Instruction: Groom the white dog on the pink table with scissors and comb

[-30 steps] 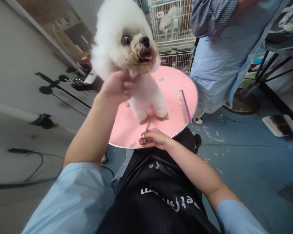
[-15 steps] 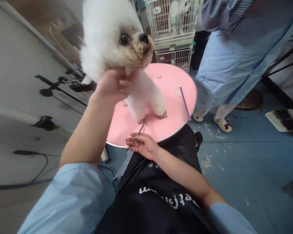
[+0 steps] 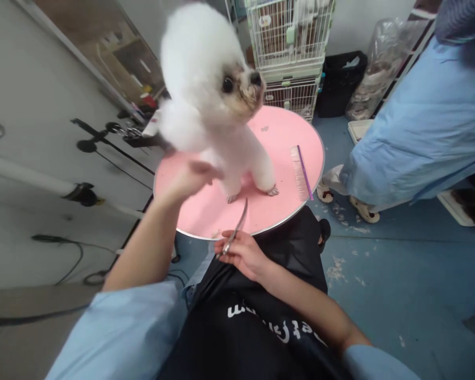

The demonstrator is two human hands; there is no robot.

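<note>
A fluffy white dog [image 3: 203, 68] stands on a round pink table [image 3: 206, 216], its head turned to the right. Close to the dog's chest is my left hand [image 3: 196, 178], smeared by motion; whether its fingers touch the fur is unclear. Over the table's near edge, my right hand [image 3: 245, 257] holds a pair of curved scissors [image 3: 239, 224], palm up, with the blades pointing away from me towards the dog's front paws. A purple-backed metal comb [image 3: 303, 174] lies at the table's right side.
White wire cages [image 3: 288, 68] stand behind the table, with a black bin [image 3: 340, 87] to their right. Another person in a blue gown [image 3: 423, 126] stands at the right. A black metal arm [image 3: 114, 150] reaches in at the left. Fur clippings [image 3: 336, 269] litter the floor.
My left hand has come down from under the dog's chin to chest height. The scissors have moved slightly back from the dog's paw. The other person has shifted right.
</note>
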